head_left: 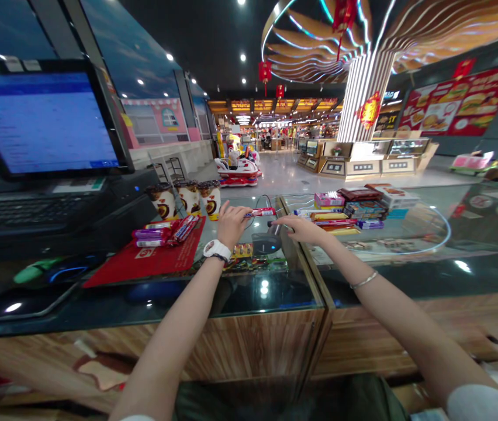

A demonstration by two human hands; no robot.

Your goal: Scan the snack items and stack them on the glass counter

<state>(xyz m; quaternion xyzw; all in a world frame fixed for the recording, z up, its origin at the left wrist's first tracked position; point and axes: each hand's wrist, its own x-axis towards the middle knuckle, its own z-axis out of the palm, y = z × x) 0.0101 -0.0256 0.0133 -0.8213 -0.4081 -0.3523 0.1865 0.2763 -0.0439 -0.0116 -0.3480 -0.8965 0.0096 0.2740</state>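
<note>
My left hand (231, 225), with a white watch on the wrist, is closed around one end of a red-wrapped candy roll (262, 212) above the glass counter. My right hand (301, 230) reaches in from the right with fingers stretched out and thumb apart. Its fingertips are by a small dark part (271, 223); whether they touch is unclear. Below, between the hands, stands a black device (266, 244) with a blue light. Left of my left hand, purple and red candy rolls (168, 232) lie on a red sheet (144, 263).
Several lidded cups (187, 197) stand behind the rolls. A monitor (42, 123) and keyboard (7, 213) take up the left. Stacked snack boxes (365, 202) and more candy packs (332, 223) lie right of the counter seam (304, 257).
</note>
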